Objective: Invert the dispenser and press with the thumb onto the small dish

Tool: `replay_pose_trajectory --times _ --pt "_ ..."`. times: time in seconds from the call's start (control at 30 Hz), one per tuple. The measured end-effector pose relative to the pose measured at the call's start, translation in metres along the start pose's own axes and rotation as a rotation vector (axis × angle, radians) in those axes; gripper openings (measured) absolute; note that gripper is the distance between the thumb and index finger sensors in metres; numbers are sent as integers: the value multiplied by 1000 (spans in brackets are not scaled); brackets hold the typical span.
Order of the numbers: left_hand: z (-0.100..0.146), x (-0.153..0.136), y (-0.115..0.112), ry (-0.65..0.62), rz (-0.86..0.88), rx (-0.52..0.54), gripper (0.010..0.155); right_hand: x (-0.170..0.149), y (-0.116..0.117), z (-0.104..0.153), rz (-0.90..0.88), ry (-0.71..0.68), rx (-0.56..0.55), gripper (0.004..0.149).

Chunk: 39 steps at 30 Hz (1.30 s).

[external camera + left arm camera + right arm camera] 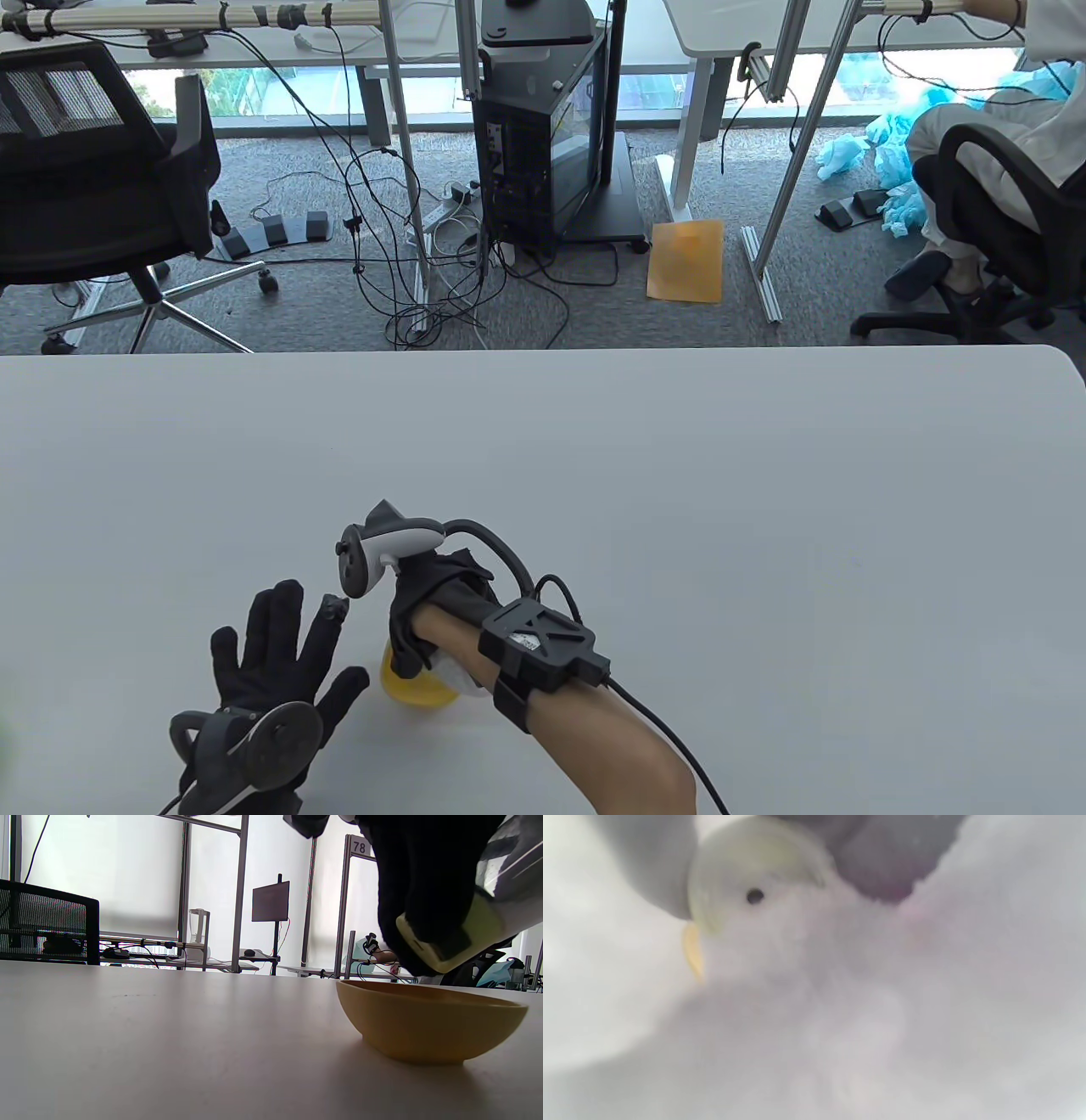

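A small yellow dish [416,688] sits on the grey table near the front edge; it also shows in the left wrist view [428,1022]. My right hand [441,603] grips a clear dispenser with a pale yellow-green cap [445,942], turned cap-down just above the dish. The right wrist view is blurred and shows the cap's face with a dark nozzle hole [754,896] and a sliver of the dish's rim [692,950]. My left hand [284,658] rests flat on the table with fingers spread, just left of the dish, holding nothing.
The grey table [679,509] runs wide to the back and right. Beyond its far edge are an office chair [93,187], a computer tower [543,144] and floor cables.
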<state>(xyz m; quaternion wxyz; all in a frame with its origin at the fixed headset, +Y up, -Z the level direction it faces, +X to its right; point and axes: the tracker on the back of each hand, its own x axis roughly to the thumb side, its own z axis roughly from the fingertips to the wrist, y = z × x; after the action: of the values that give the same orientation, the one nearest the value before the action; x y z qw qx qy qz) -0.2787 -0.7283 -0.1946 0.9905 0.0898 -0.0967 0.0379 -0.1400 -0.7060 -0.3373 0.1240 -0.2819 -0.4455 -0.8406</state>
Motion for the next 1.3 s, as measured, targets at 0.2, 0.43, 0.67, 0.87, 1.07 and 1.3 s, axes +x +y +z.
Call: replay_pose_trajectory --times 0.2,0.43,0.67,0.87,1.07,1.3 --pt "0 1 0 -4 -1 1 76 6 4 4 29 -13 -14 76" --pt "1 2 0 -6 -2 -1 76 10 5 6 43 -8 -15 74" --pt "1 3 0 -7 -4 -8 76 4 5 14 -30 -39 -60 79" --pt "1 2 0 -6 3 -3 76 -5 6 24 -58 -95 -160 79" --pt "0 4 -4 -7 -6 -16 76 -32 9 56 -161 -189 -382 79" --pt "0 5 -3 -15 -7 -9 76 -72 43 94 -276 -241 -613 78"
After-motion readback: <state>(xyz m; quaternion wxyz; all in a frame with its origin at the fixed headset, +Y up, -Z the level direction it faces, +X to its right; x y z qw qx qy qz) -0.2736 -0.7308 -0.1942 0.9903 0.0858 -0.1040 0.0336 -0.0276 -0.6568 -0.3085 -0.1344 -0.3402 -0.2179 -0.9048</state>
